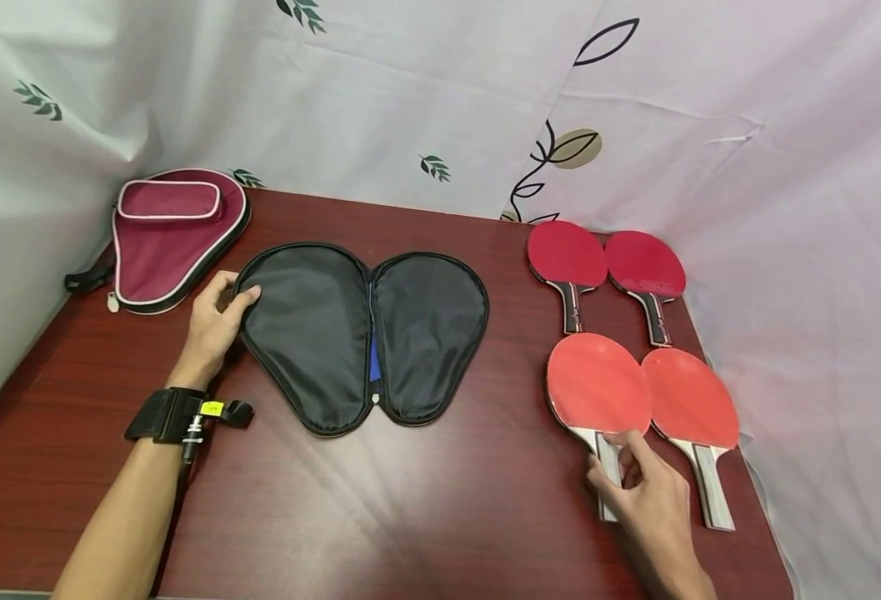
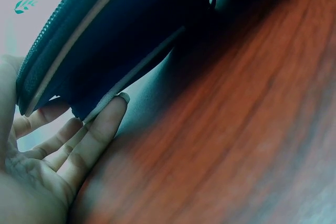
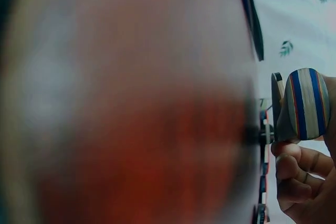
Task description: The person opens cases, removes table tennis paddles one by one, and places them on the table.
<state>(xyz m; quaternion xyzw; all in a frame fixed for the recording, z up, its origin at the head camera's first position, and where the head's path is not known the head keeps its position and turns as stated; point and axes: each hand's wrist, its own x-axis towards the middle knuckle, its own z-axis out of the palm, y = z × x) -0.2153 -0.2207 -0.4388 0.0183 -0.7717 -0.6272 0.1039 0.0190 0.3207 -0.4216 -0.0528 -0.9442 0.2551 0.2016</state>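
paddle (image 1: 598, 392) handle pinched in my right hand (image 1: 653, 504), not lifted; left hand (image 1: 211, 329) holds the open black case (image 1: 361, 333) edge; nothing packed yet.

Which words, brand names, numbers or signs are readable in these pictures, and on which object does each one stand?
No text can be read.
Far right red table tennis paddle: faint print on the rubber, too blurred.
Small yellow tag on the black wrist strap: marks too small.
Open black zip case and closed maroon case: no lettering visible.
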